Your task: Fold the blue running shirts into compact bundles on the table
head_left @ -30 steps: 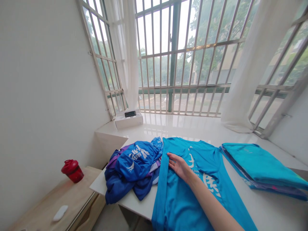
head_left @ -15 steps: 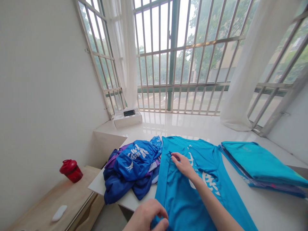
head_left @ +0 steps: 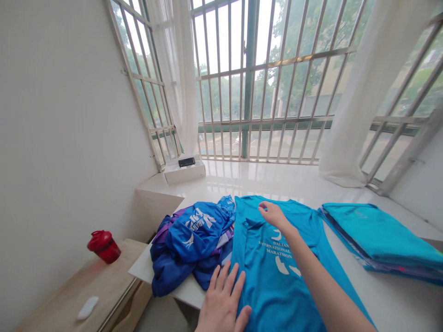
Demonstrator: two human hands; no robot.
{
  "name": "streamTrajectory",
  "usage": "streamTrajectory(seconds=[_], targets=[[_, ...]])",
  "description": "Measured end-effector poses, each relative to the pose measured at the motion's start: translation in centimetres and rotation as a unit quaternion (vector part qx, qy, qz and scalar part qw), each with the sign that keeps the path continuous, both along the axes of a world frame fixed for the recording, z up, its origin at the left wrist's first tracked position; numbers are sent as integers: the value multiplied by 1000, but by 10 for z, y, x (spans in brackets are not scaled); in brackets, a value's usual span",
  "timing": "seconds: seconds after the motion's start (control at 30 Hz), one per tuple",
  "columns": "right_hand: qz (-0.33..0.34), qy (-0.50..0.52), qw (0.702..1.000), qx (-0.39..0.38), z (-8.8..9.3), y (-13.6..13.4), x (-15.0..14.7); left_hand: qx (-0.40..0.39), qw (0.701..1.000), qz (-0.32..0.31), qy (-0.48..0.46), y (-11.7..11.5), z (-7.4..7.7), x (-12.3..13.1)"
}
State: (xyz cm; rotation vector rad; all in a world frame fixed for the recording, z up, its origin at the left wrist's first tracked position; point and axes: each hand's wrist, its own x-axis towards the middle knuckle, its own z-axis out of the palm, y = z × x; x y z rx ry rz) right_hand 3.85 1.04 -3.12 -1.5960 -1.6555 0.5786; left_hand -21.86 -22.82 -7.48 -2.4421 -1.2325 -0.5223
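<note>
A blue T-shirt [head_left: 263,281] with white "Dalian International Marathon" lettering lies spread on the white surface, its collar toward the window. My left hand [head_left: 224,295] rests flat on its near left edge, fingers spread and holding nothing. Over the upper part of the shirt, just below the collar, is my right hand [head_left: 273,214]. Its fingers are loosely bent, with no cloth visible between them. My right forearm hides part of the print. Left of the shirt is a crumpled heap of blue and purple clothes [head_left: 194,233], close to its edge.
A stack of folded shirts [head_left: 377,230] lies on the right. Near the window stands a white box [head_left: 185,173] with a black phone [head_left: 187,162] on it. At lower left, a red shaker cup [head_left: 104,246] and a small white object [head_left: 87,308] sit on a wooden cabinet [head_left: 58,295].
My right hand has moved up toward the collar, and cloth that lay across the print no longer covers the lettering. My left hand has gone from curled to spread flat on the shirt's edge.
</note>
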Motion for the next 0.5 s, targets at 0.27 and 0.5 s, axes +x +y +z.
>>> streamTrajectory(seconds=[0.27, 0.5], targets=[[-41, -43, 998, -33, -30, 24, 6, 63, 998, -9, -10, 10, -20, 1], [-36, -61, 996, -51, -42, 26, 5, 91, 996, -10, -8, 14, -22, 1]])
